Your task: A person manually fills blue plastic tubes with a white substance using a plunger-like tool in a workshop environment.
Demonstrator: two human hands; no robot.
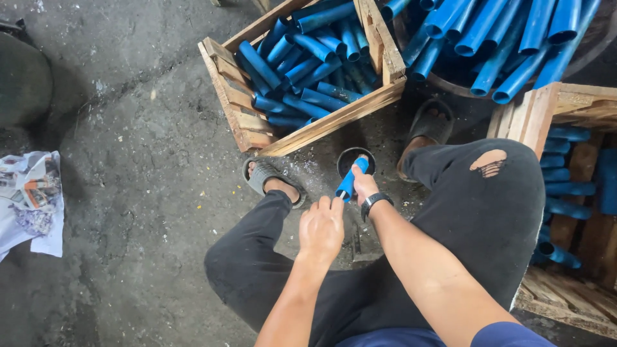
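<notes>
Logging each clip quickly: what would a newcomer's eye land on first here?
Blue pipe pieces fill a wooden crate on the floor ahead. At centre, the right hand holds one short blue pipe over a small dark can, with the left hand beside it.

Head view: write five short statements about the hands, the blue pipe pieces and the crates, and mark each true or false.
1. Both hands hold one short blue pipe piece. True: left hand, right hand.
2. The pipe piece points into a dark round can on the floor. True.
3. The wooden crate ahead is empty. False: it is full of blue pipe pieces.
4. The person is barefoot. False: they wear grey sandals.
5. A black watch sits on the right wrist. True.
</notes>
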